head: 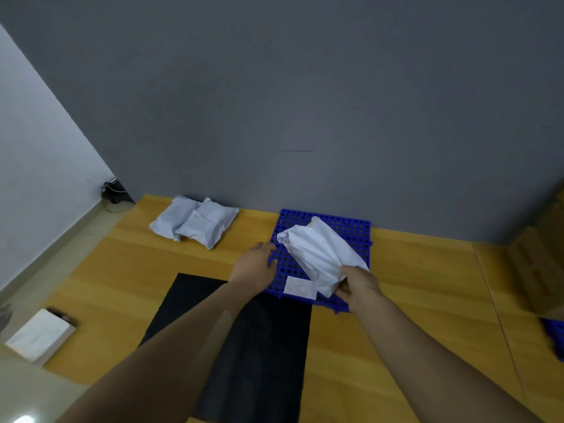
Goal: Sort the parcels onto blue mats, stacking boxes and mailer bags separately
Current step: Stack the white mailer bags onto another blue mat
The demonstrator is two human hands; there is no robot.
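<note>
White mailer bag (320, 248) lies on the blue mat (351, 230), gripped by the right hand (358, 285); the left hand (254, 264), fingers relaxed, touches the mat's edge. Spare bags (195, 227) lie left, well apart.

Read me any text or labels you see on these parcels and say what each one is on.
Nothing is readable.
White label by the mailer bag on the blue mat: blurred.
Cardboard box: red print, blurred.
White parcel, lower left: faint marks, unreadable.

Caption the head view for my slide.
Right hand holds a white mailer bag over the blue mat, left hand at its edge.
</note>
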